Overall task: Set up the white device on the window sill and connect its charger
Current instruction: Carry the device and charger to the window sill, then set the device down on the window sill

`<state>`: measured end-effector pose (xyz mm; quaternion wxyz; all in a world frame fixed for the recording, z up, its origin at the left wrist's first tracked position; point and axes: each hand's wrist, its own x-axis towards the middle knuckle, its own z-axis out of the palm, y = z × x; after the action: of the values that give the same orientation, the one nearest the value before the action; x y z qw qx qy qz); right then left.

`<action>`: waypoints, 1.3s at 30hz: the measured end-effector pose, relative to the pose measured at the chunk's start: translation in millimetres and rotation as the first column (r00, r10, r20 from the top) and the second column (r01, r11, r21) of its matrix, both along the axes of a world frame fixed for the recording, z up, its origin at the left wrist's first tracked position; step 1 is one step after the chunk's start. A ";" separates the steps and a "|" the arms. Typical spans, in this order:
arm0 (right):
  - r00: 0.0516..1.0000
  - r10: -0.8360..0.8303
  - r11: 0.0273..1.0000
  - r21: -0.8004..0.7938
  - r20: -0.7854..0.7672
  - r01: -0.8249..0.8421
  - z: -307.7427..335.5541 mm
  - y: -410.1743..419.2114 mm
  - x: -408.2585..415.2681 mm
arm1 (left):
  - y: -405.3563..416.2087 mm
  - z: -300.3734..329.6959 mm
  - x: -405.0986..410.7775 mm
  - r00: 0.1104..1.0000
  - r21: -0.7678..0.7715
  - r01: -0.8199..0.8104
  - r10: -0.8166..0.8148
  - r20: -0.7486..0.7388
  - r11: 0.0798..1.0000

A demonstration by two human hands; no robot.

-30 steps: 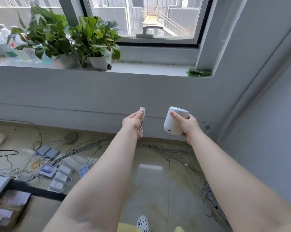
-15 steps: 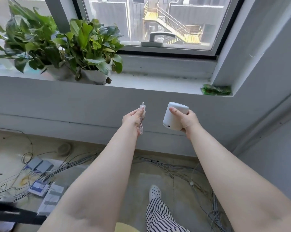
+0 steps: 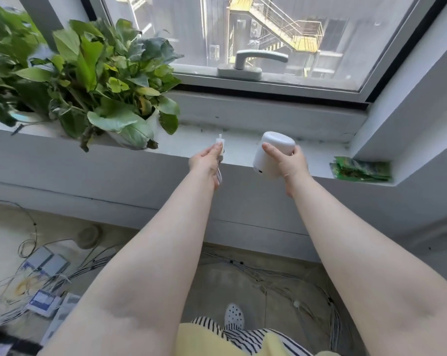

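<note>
My right hand [image 3: 290, 163] grips the white device [image 3: 271, 152], a small rounded cylinder, tilted and held in the air at the front edge of the window sill [image 3: 240, 146]. A small port shows low on its side. My left hand [image 3: 205, 160] pinches the white charger plug [image 3: 219, 145] upright, with its thin cable hanging down under the palm. Plug and device are apart, about a hand's width between them. Both are level with the sill's front edge.
Two potted green plants [image 3: 101, 80] fill the sill's left part. A green packet [image 3: 361, 170] lies in the sill's right corner. A window handle [image 3: 250, 62] sits behind. Cables and small boxes [image 3: 45, 265] litter the floor below left.
I have come closer to the window. Both hands have risen from in front of the wall up to the sill's edge, still holding the plug and the device.
</note>
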<state>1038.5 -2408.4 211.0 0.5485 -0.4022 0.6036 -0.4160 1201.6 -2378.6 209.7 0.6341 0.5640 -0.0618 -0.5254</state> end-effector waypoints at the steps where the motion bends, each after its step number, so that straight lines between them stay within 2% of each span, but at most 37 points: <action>1: 1.000 -0.009 1.000 -0.014 -0.010 0.009 -1.5 -6.5 1.4 | -6.3 0.2 1.5 1.000 0.002 0.000 0.000 -0.003 1.000; 7: 0.997 -0.014 0.996 -0.086 -0.074 0.007 -12.9 -35.0 8.4 | -34.8 -5.8 7.5 1.000 0.034 -0.022 0.022 -0.018 0.999; 16: 0.995 -0.054 0.989 -0.141 -0.089 0.042 -28.0 -64.2 16.5 | -64.7 -18.1 18.0 1.000 0.105 0.014 -0.013 -0.015 0.994; 25: 0.991 -0.084 0.979 -0.196 -0.109 0.061 -39.6 -73.0 21.5 | -84.1 -28.0 30.8 1.000 0.117 0.007 -0.006 -0.004 0.993; 39: 0.985 -0.115 0.976 -0.200 -0.129 0.088 -47.7 -71.8 26.3 | -91.2 -25.8 36.4 0.999 0.095 0.034 -0.031 -0.035 0.995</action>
<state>1064.8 -2480.2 163.3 0.4410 -0.4503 0.6170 -0.4712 1238.0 -2469.8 183.9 0.5986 0.5836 -0.0351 -0.5476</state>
